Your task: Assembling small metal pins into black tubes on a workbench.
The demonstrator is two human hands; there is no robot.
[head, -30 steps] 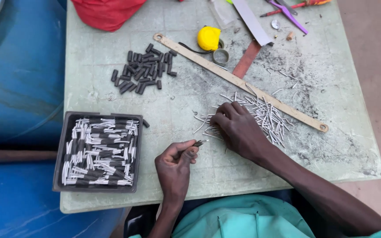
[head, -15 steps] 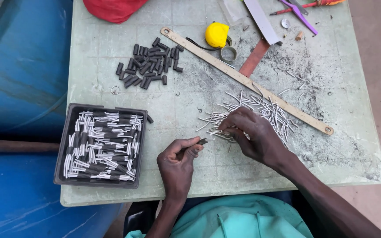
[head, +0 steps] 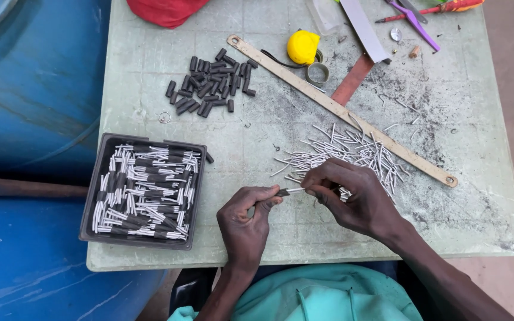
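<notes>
Over the pale green desk [head: 150,77], I see my left hand [head: 246,221] with its fingers [head: 267,201] pinched narrow on a short dark sleeve [head: 282,192], held just above the desk top. My right hand [head: 352,196] sits close beside it, its fingers [head: 317,189] closed on a thin white pin [head: 295,190] whose tip meets the open end of the sleeve, so the two pieces touch between my two sets of fingers. Directly behind and partly under the right fingers lies a loose heap of white pins [head: 352,151], scattered on the desk. Beyond that heap a long tan strip [head: 340,110] runs slantwise across the desk. Farther from the fingers, toward the far edge, are a pile of dark sleeves [head: 209,89], a yellow tape measure [head: 303,47] and a red cloth [head: 165,10]. To the left of my left fingers, near the desk's front corner, stands a dark tray [head: 93,196] filled with finished pieces, white pins with dark sleeves on them. A small metal ring [head: 163,117] lies between the tray and the sleeve pile. Blue barrels [head: 31,89] stand past the desk's left edge. A teal garment [head: 328,294] shows below my wrists.
</notes>
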